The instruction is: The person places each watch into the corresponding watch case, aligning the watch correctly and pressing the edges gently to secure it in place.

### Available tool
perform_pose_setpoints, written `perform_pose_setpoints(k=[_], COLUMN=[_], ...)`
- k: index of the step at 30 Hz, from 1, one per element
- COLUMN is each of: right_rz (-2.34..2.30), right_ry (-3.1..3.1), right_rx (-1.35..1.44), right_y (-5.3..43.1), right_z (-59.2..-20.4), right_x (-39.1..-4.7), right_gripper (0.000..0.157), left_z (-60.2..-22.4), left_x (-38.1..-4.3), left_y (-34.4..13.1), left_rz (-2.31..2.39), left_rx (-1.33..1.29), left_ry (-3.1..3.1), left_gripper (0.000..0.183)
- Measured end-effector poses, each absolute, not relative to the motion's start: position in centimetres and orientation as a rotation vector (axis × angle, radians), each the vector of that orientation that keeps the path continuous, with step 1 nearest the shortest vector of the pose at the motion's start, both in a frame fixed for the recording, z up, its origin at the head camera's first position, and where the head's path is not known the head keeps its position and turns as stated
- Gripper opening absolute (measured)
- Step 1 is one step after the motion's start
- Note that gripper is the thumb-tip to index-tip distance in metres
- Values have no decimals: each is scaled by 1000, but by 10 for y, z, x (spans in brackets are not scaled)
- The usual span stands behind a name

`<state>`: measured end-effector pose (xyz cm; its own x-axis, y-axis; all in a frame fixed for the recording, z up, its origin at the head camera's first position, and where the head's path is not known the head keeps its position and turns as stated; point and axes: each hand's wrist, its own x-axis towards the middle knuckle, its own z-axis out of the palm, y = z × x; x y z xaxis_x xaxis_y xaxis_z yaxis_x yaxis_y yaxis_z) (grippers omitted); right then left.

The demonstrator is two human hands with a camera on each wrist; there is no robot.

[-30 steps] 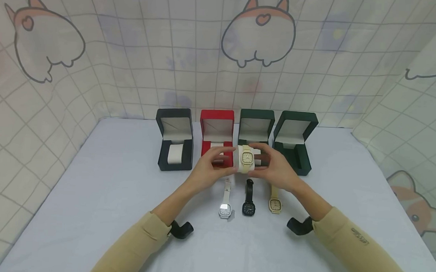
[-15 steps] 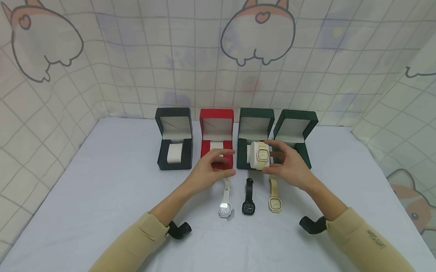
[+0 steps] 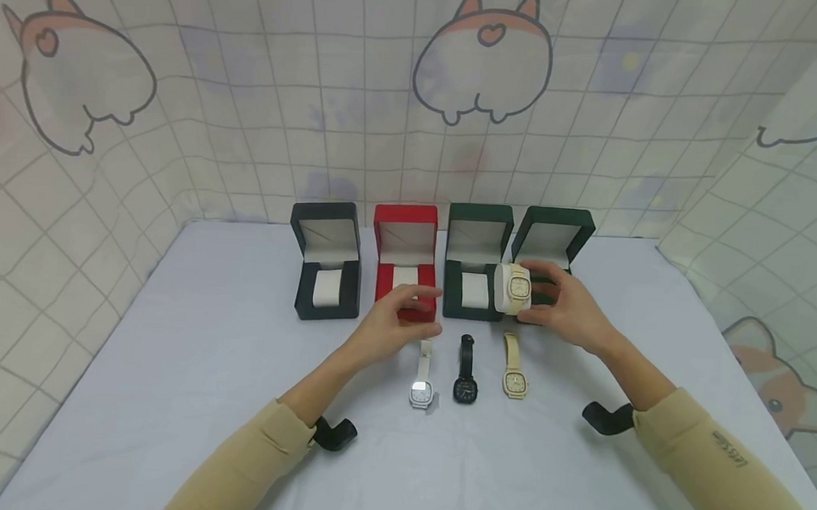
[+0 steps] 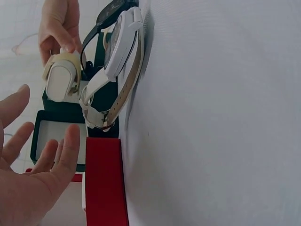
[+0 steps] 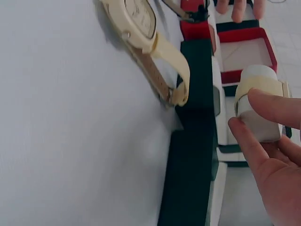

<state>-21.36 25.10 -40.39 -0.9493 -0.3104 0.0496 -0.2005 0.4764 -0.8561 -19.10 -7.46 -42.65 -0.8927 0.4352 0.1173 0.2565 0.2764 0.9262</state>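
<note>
My right hand (image 3: pixel 573 308) grips a white watch cushion (image 5: pixel 264 125) with a pale yellow watch (image 3: pixel 519 287) strapped round it. The watch face points toward me. Cushion and hand are in front of the rightmost green watch box (image 3: pixel 557 214), hiding much of its base. In the right wrist view the thumb and fingers pinch the cushion at its ends. My left hand (image 3: pixel 392 323) holds nothing; its fingers are spread and loosely bent in front of the red watch box (image 3: pixel 406 212). Below it lies a white watch (image 3: pixel 421 392).
Another green watch box (image 3: pixel 452 291) and a dark box (image 3: pixel 309 289) stand open in the back row, each with a white cushion. A black watch (image 3: pixel 466 389) and a second yellow watch (image 3: pixel 515 384) lie on the white tabletop (image 3: pixel 191 367). A patterned cloth hangs behind.
My right hand has carried the cushion with the yellow watch rightward, away from my left hand and past the nearer green box. The left hand has stayed about where it was.
</note>
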Motion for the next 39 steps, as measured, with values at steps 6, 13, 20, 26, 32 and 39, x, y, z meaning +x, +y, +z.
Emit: perform_pose_setpoints(k=[6,13,20,26,32,39], right_rz=[-1404,-1292,-1254,-1182,-1078,-1035], right_ry=[2626,2675,2684,2708,2743,2741], right_rx=[-455,-365,-288,-274,-279,-275], right_y=[268,286,301,305,305,303], right_z=[-404,-404,-400,-399,-399,-398], right_x=[-219,-226,-232,-238,-242,-246], right_gripper=[81,82,84,83,80,80], left_z=[-430,-432,-431,-432,-433,-434], left_x=[-190,-187,-187,-188,-188,-188], left_y=[-76,-77,-77,-79,-82,-84], left_rz=[1674,1667,1655,1663,1674,1655], left_rx=[680,678,721,746,778,762], left_ry=[2358,2342,2340,2333,2318,2322], left_gripper=[56,55,55,54,54,52])
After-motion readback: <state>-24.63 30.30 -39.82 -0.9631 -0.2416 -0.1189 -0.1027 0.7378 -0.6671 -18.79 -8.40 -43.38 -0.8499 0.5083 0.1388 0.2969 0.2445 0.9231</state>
